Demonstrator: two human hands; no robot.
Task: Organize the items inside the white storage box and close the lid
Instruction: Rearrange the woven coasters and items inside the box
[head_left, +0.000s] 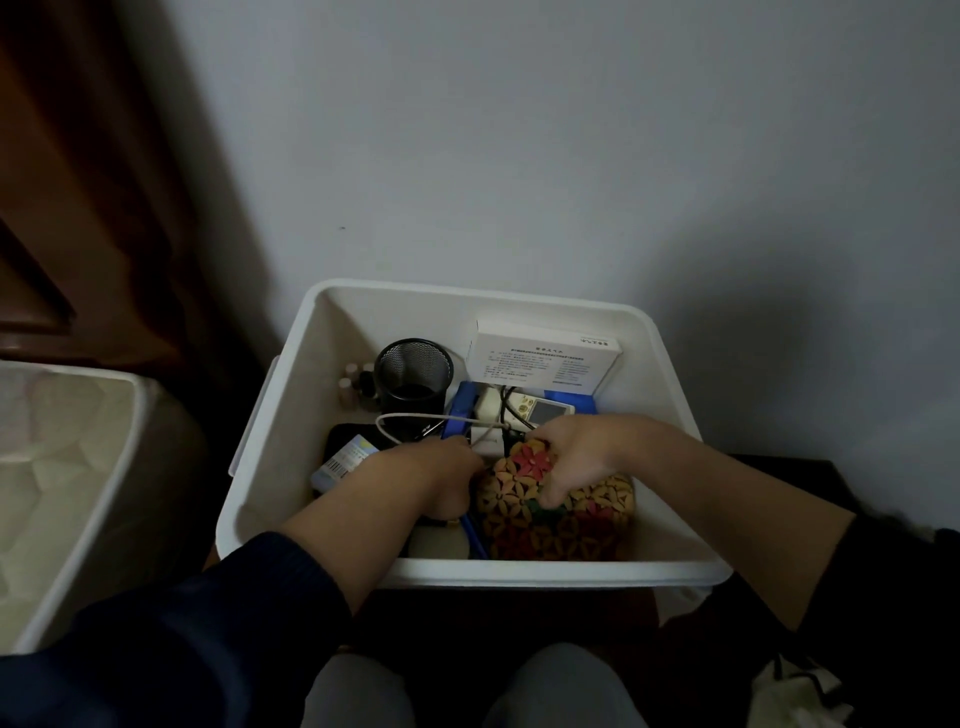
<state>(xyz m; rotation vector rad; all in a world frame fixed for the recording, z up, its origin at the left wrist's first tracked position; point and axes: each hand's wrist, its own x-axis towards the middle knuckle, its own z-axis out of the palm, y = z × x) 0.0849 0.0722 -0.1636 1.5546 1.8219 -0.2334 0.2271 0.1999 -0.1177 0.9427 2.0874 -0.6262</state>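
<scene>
The white storage box (519, 574) stands open in front of me, without a lid on it. Both hands reach inside. My right hand (576, 457) grips the top of a flower-patterned box (561, 525) in the near right part. My left hand (431, 478) is beside it with fingers curled near a white charger block (488, 441) and its cable (415, 417); what it holds I cannot make out. Further back stand a black mesh pen cup (413, 376), several small bottles (353, 382), a white printed carton (540, 358), and a small device with a screen (545, 413).
A small blue and white packet (343, 462) lies at the box's left over something black. A white container (62, 493) stands to the left. A grey wall rises behind the box, with dark wood furniture at the far left. My knees show at the bottom edge.
</scene>
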